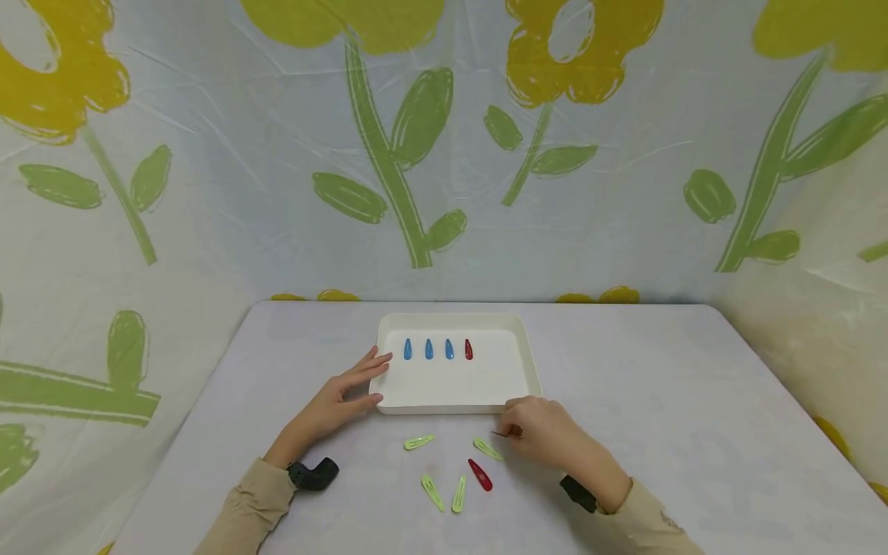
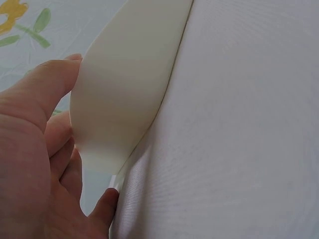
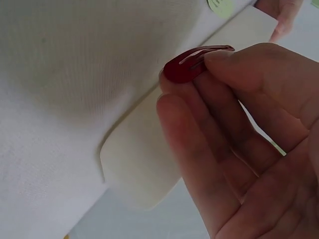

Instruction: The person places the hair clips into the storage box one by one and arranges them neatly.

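A white tray [image 1: 444,393] holds three blue snap hair clips [image 1: 428,350] and one red hair clip [image 1: 469,350], lined up in a row. My left hand [image 1: 343,397] rests on the tray's left side with fingers extended over the rim; the left wrist view shows them touching the tray's wall [image 2: 124,74]. Just off the tray's near right corner, my right hand [image 1: 544,432] pinches another red hair clip [image 3: 183,69] between thumb and fingertips. In front of the tray, several light green hair clips [image 1: 432,492] and a red clip [image 1: 479,475] lie loose on the table.
The table [image 1: 659,401] has a pale cover. Behind it hangs a white sheet [image 1: 277,193] printed with yellow flowers and green leaves. Each wrist wears a dark band [image 1: 314,474].
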Demonstrator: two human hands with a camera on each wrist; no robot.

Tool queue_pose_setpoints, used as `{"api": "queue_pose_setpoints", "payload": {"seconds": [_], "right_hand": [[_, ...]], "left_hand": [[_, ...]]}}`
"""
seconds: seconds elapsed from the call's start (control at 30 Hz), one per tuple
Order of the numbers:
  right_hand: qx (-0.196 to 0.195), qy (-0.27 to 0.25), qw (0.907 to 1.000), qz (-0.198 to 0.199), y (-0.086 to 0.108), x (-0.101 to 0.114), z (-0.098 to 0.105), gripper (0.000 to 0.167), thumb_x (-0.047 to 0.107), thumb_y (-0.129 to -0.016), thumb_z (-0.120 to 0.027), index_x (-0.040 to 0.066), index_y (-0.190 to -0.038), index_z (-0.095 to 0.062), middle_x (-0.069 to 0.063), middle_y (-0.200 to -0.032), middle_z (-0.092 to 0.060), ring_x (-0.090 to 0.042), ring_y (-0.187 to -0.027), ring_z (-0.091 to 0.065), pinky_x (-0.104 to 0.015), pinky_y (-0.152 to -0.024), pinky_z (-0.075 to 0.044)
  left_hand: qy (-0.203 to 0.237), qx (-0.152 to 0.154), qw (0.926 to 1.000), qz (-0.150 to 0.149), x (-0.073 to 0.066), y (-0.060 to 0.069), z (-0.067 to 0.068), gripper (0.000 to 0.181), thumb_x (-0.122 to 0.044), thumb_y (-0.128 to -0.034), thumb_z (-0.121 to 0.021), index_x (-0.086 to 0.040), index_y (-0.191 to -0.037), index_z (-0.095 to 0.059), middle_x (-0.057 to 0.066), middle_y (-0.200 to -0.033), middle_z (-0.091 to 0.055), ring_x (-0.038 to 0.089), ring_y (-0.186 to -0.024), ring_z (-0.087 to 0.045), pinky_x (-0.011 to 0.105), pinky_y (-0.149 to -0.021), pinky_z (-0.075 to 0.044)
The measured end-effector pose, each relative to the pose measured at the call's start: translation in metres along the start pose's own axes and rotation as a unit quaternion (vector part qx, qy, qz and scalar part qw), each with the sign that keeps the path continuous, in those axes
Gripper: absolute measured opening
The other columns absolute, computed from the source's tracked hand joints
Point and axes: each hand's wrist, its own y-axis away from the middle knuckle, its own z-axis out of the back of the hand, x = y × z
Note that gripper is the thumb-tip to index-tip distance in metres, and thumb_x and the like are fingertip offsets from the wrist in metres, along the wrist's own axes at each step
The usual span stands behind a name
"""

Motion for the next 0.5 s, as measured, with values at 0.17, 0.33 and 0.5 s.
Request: {"api": "queue_pose_setpoints", "payload": {"seconds": [0.17,0.33,0.5], "right_hand": [[0.004,-0.061,0.9981,0.006,0.0,-0.006,0.006,0.019,-0.004,-0.077,-0.076,0.014,-0.072,-0.073,0.011,-0.07,-0.058,0.0,-0.063,-0.049,-0.02,-0.056,-0.044],[0.024,-0.128,0.9915,-0.002,-0.001,-0.011,0.009,0.014,-0.005,-0.079,-0.075,0.009,-0.08,-0.077,0.01,-0.075,-0.063,0.0,-0.066,-0.055,-0.02,-0.06,-0.05],[0.03,-0.2,0.9794,0.007,0.0,-0.015,0.011,0.015,-0.006,-0.081,-0.073,0.008,-0.084,-0.076,0.005,-0.079,-0.068,-0.002,-0.07,-0.058,-0.023,-0.065,-0.054]], "left_hand": [[0.004,0.0,1.0,0.005,0.001,0.0,0.0,0.056,-0.012,-0.0935,-0.07,-0.007,-0.146,-0.051,-0.005,-0.158,-0.037,0.015,-0.152,-0.009,0.011,-0.112,-0.011],[0.002,0.001,1.0,0.004,0.003,0.0,0.0,0.056,-0.012,-0.0934,-0.07,-0.007,-0.145,-0.051,-0.004,-0.158,-0.037,0.015,-0.152,-0.009,0.011,-0.112,-0.011],[0.0,0.002,1.0,0.0,0.003,0.0,0.0,0.056,-0.013,-0.0936,-0.07,-0.007,-0.145,-0.051,-0.004,-0.158,-0.037,0.017,-0.152,-0.009,0.012,-0.112,-0.01]]}}
